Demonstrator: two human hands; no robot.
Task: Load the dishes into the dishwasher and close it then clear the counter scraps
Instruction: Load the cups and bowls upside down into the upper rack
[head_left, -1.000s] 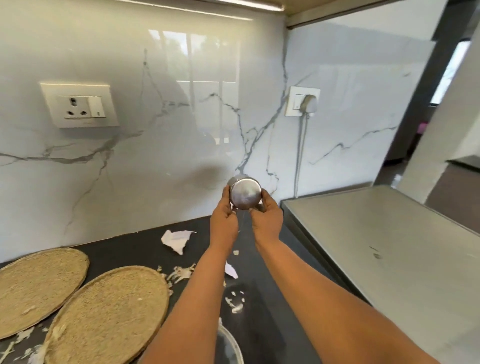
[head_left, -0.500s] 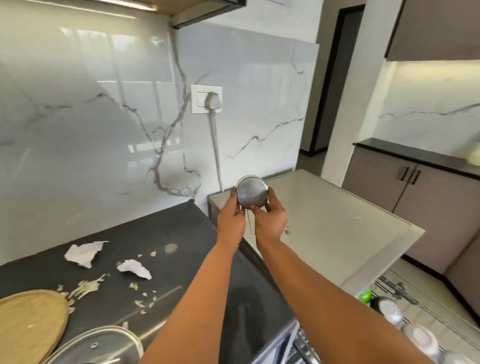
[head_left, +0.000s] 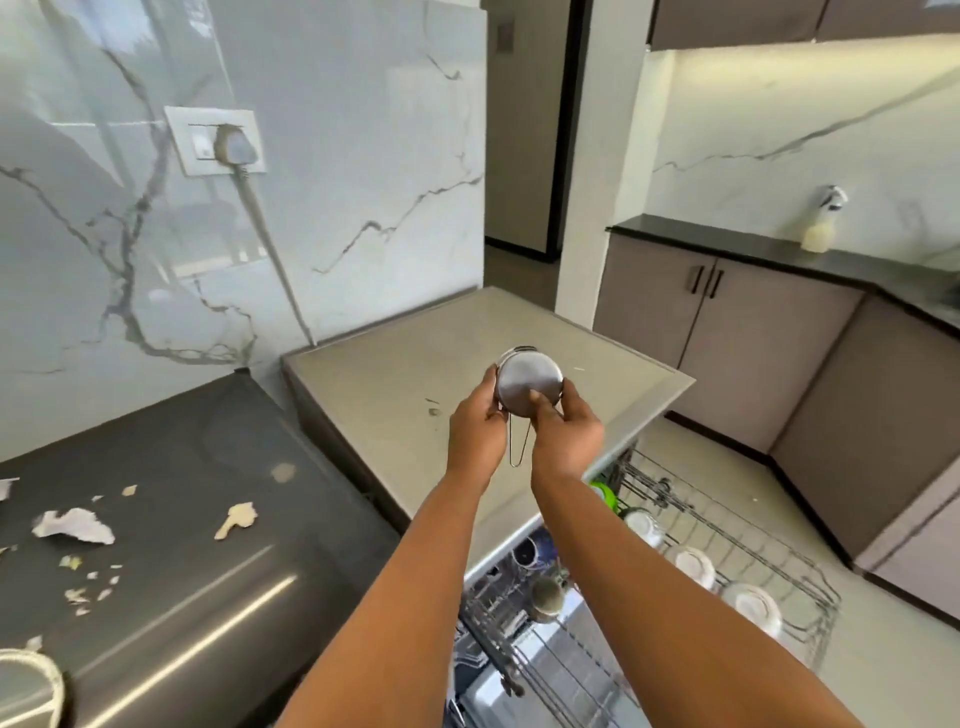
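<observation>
Over the grey counter (head_left: 395, 379), my left hand (head_left: 475, 423) and right hand (head_left: 563, 428) gripped a steel strainer (head_left: 527, 384); rack (head_left: 727, 551) at four o'clock.

Two forearms enter from the lower edge of the head view and run up toward the centre. Both are bare along their whole visible length; no sleeve, cuff or glove appears on either. The left hand (head_left: 477, 420) is uncovered, with no ring or band seen on the fingers in view. The right hand (head_left: 567, 427) is likewise uncovered. Both wrists are bare, carrying no watch, bracelet or strap. Fingernails are too small and blurred to assess. Nothing of the torso, upper arms or clothing falls within the picture.
</observation>
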